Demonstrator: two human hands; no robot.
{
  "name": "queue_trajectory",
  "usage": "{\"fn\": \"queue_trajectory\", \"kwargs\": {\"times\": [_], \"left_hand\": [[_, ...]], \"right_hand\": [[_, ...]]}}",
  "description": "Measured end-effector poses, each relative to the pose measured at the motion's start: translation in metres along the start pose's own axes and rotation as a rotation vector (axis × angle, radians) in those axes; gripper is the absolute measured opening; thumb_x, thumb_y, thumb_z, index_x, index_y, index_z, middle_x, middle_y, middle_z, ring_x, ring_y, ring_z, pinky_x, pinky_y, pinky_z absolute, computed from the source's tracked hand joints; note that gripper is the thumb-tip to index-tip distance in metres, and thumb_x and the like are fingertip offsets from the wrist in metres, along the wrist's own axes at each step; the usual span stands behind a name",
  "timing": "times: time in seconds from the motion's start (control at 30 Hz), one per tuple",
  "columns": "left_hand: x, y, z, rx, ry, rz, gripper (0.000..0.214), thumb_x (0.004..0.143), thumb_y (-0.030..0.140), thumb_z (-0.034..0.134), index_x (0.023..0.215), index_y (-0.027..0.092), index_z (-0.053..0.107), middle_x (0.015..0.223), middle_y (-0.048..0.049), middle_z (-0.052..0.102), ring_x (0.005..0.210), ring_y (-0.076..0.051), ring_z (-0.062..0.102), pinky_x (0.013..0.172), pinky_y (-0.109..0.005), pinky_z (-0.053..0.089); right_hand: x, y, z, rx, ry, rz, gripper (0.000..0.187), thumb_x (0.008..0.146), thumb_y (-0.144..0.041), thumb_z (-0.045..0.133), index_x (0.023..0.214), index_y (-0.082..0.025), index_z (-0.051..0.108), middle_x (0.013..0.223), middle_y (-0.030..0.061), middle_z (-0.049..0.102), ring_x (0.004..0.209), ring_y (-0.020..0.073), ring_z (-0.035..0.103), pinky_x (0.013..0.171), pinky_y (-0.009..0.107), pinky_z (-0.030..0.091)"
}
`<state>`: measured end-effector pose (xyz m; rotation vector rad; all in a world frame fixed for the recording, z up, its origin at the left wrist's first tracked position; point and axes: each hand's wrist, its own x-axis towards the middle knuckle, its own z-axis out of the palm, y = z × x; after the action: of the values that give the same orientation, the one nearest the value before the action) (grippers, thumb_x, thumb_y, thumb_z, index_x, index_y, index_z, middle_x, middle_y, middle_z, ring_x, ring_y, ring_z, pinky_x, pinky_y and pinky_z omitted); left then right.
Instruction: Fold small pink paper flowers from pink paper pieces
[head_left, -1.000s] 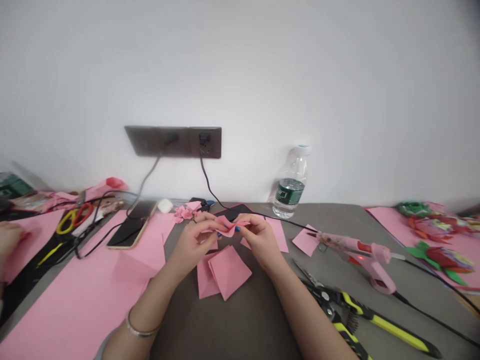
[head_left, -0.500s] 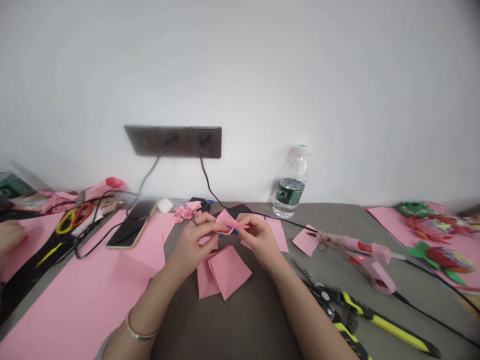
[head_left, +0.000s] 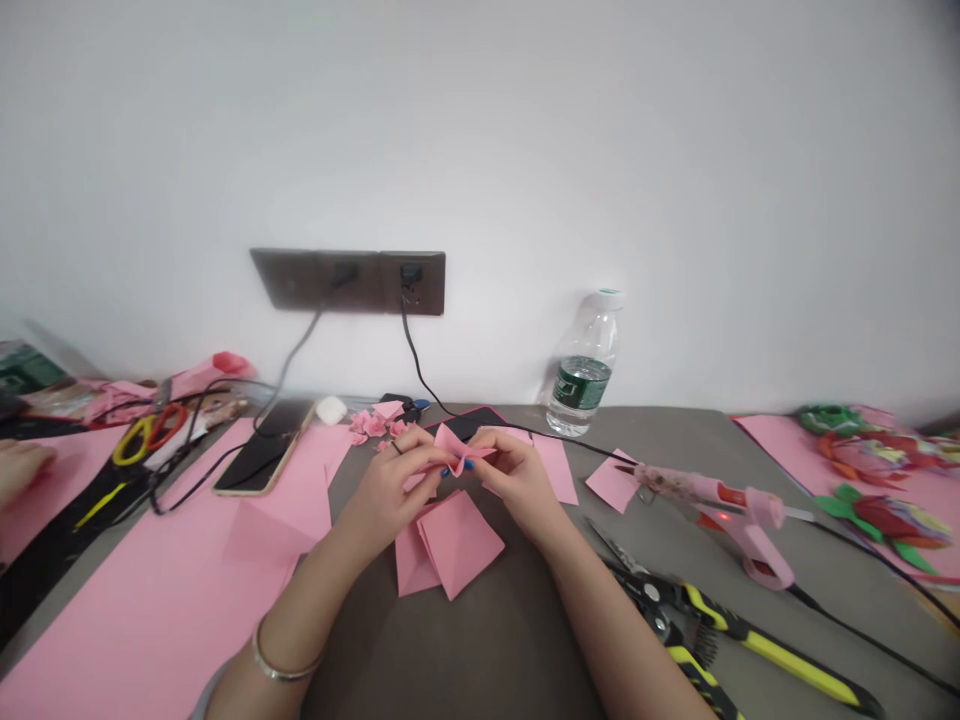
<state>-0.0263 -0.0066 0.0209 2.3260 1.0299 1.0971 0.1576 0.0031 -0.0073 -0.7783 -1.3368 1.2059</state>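
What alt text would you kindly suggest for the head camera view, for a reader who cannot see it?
The left hand and right hand pinch a small folded piece of pink paper above a gray table, with folded pink squares just below them. A pink glue gun and yellow-handled pliers lie to the right, and a phone and scissors to the left.

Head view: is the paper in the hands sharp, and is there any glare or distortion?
Head view: the folded pink paper between the left hand and right hand is fairly sharp, light flat, no glare; wide-angle bowing curves the table's far edge; the paper flowers look soft.
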Motion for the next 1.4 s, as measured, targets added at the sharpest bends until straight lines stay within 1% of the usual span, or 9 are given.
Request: {"fn": "queue_trajectory", "kwargs": {"times": [0.13,0.27,0.37,0.57,0.73,1.0,1.13,1.3,1.4], "left_hand": [[-0.001,0.000,0.002,-0.097,-0.033,-0.060,0.019,0.090,0.012,0.049,0.092,0.021,0.065,0.089,-0.0040,0.062,0.082,-0.016,0.062,0.073,-0.027,0.051],[-0.002,-0.002,0.009,-0.448,0.120,-0.302,0.021,0.085,0.016,0.058,0.103,0.022,0.053,0.088,-0.0018,0.066,0.087,-0.016,0.067,0.078,-0.030,0.055],[-0.001,-0.004,0.014,-0.581,0.195,-0.391,0.021,0.080,0.018,0.064,0.099,0.021,0.055,0.089,-0.0021,0.067,0.088,-0.017,0.068,0.082,-0.031,0.055],[0.002,-0.001,0.019,-0.609,0.176,-0.458,0.009,0.077,0.026,0.069,0.081,0.018,0.067,0.083,-0.0031,0.069,0.080,-0.018,0.066,0.073,-0.029,0.056],[0.001,0.001,0.023,-0.642,0.206,-0.470,0.008,0.077,0.026,0.069,0.082,0.020,0.073,0.082,-0.0025,0.073,0.073,-0.017,0.067,0.067,-0.027,0.056],[0.000,0.001,0.024,-0.669,0.186,-0.496,0.018,0.083,0.032,0.063,0.090,0.020,0.075,0.093,-0.0049,0.076,0.081,-0.019,0.071,0.077,-0.032,0.059],[0.001,0.005,0.026,-0.701,0.156,-0.459,0.029,0.070,0.027,0.076,0.097,0.018,0.072,0.101,-0.0086,0.076,0.095,-0.025,0.071,0.079,-0.034,0.059],[0.000,0.002,0.024,-0.618,0.161,-0.495,0.024,0.077,0.025,0.069,0.099,0.018,0.071,0.097,-0.0078,0.076,0.088,-0.023,0.071,0.066,-0.029,0.058],[0.000,-0.002,0.023,-0.621,0.188,-0.502,0.022,0.077,0.025,0.069,0.097,0.017,0.072,0.096,-0.0069,0.077,0.088,-0.022,0.071,0.072,-0.030,0.057]], "right_hand": [[0.000,0.000,0.000,-0.002,-0.006,0.021,0.021,0.076,-0.039,0.076,0.071,-0.020,0.068,0.070,0.0013,0.061,0.067,0.0164,0.055,0.061,0.028,0.044],[0.001,0.002,0.000,0.014,0.012,0.031,0.023,0.074,-0.040,0.076,0.069,-0.020,0.067,0.068,0.0002,0.058,0.064,0.0151,0.052,0.057,0.026,0.042],[0.000,0.002,0.001,0.022,0.001,0.025,0.023,0.075,-0.040,0.075,0.070,-0.020,0.067,0.068,0.0003,0.059,0.063,0.0149,0.052,0.057,0.026,0.041],[-0.002,0.001,0.005,0.044,0.001,0.045,0.022,0.074,-0.039,0.077,0.072,-0.020,0.066,0.069,-0.0007,0.059,0.063,0.0148,0.053,0.059,0.027,0.045],[-0.003,0.003,0.009,0.156,-0.017,0.047,0.022,0.076,-0.040,0.076,0.074,-0.022,0.065,0.077,0.0018,0.063,0.071,0.0180,0.061,0.066,0.033,0.053],[-0.001,0.008,0.009,0.099,0.074,0.037,0.026,0.076,-0.040,0.076,0.071,-0.021,0.059,0.074,0.0007,0.062,0.068,0.0161,0.058,0.059,0.027,0.045],[-0.001,0.008,0.008,0.083,0.065,0.052,0.027,0.075,-0.041,0.077,0.070,-0.021,0.059,0.073,0.0014,0.063,0.069,0.0173,0.058,0.061,0.029,0.046],[-0.001,0.011,0.009,0.117,0.077,0.110,0.029,0.070,-0.042,0.081,0.069,-0.020,0.061,0.069,-0.0011,0.060,0.062,0.0139,0.056,0.057,0.026,0.045],[-0.001,0.013,0.008,0.123,0.097,0.147,0.030,0.071,-0.045,0.079,0.072,-0.019,0.064,0.069,-0.0006,0.062,0.060,0.0131,0.057,0.057,0.026,0.046]]}}
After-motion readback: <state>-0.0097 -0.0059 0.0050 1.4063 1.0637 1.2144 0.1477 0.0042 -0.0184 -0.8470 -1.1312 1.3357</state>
